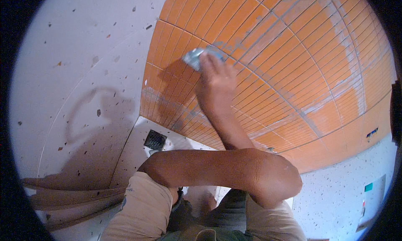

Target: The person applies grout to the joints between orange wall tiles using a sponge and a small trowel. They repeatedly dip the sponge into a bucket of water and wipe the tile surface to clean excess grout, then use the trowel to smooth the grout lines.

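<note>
at the orange tiles [270, 69], the right hand [217, 78] grips a blurred bluish wad [193, 59].

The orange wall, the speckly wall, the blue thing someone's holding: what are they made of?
Orange wall: probably ceramic tiles, satiny; narrow strips with grey joints show.
Blue thing: perhaps cloth or thin plastic, slightly shiny and crumpled; blur leaves this open.
Speckled wall: maybe terrazzo, smooth, dull; scattered dark chips show.
</note>
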The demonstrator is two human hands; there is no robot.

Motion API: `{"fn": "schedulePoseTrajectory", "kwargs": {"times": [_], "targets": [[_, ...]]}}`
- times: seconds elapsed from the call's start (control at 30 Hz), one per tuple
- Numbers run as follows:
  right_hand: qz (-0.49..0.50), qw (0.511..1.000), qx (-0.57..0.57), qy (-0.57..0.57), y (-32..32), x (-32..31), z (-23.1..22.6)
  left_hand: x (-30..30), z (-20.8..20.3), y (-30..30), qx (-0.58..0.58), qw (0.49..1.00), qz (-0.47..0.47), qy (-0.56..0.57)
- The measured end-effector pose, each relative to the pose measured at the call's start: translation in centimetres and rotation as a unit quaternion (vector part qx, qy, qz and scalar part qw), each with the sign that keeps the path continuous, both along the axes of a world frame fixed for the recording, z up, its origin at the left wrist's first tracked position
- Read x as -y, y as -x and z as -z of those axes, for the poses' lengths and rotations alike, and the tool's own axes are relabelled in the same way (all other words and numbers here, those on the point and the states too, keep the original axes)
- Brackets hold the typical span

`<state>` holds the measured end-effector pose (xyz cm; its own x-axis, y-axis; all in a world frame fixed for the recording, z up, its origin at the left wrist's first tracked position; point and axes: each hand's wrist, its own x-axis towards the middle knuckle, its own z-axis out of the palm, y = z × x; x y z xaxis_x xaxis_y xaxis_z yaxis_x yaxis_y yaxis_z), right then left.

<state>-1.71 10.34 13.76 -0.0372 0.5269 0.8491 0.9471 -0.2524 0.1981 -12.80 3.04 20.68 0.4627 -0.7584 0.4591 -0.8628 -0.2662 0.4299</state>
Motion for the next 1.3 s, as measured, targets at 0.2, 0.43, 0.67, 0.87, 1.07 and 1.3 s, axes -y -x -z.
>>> {"fn": "schedulePoseTrajectory", "kwargs": {"times": [0.2,0.43,0.67,0.87,1.07,1.3], "targets": [[-0.047,0.998,-0.021,-0.036,1.0,0.6,0.9,-1.6,-0.1,1.5,-0.030,0.996,-0.079,0.043],[0.028,0.999,-0.014,0.009,0.3,1.6,2.1,-1.6,-0.3,0.5,-0.021,0.996,-0.072,-0.053],[0.007,0.994,-0.058,-0.088,1.4,1.5,-1.3,-2.1,-0.1,1.8,-0.028,0.996,-0.080,0.030],[-0.032,0.988,-0.149,0.014,1.8,-0.3,3.1,-2.0,-0.7,2.4,-0.039,0.996,-0.083,0.016],[-0.070,0.851,-0.521,0.016,3.0,2.0,0.5,-2.4,0.5,2.9,-0.012,0.996,-0.071,0.051],[-0.243,0.776,-0.541,-0.212,-0.2,10.3,-6.3,-0.2,0.9,2.3,-0.010,0.999,-0.026,0.031]]}}
